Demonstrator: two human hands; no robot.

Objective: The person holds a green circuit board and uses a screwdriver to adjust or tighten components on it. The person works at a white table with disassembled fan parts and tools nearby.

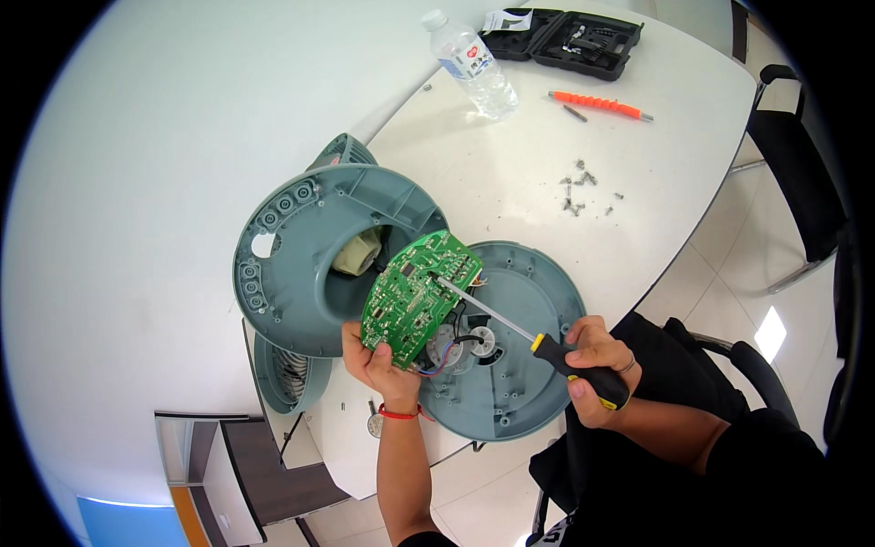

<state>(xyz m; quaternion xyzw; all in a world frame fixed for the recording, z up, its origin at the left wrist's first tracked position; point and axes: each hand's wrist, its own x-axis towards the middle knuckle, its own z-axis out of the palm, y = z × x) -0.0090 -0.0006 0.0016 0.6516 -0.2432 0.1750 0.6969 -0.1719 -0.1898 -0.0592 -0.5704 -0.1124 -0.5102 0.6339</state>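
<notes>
My left hand [383, 369] grips the lower edge of a green circuit board [415, 296], holding it tilted up. In my right hand [597, 369] is a screwdriver [547, 351] with a black and yellow handle. Its tip meets the board's face near the upper middle, though the exact contact is too small to tell. Behind the board lies a round grey-green base [538, 283], with a small motor-like part and coloured wires at its middle. A larger grey-green round housing [292, 319] leans at the left, a beige part inside its central opening.
Loose screws [579, 187] lie scattered on the white table [510, 173]. Farther back are an orange flexible shaft [602, 105], a water bottle [474, 68] and an open black tool case [583, 46]. A grey-green part [314, 383] sits at left; black chairs [793, 173] stand at right.
</notes>
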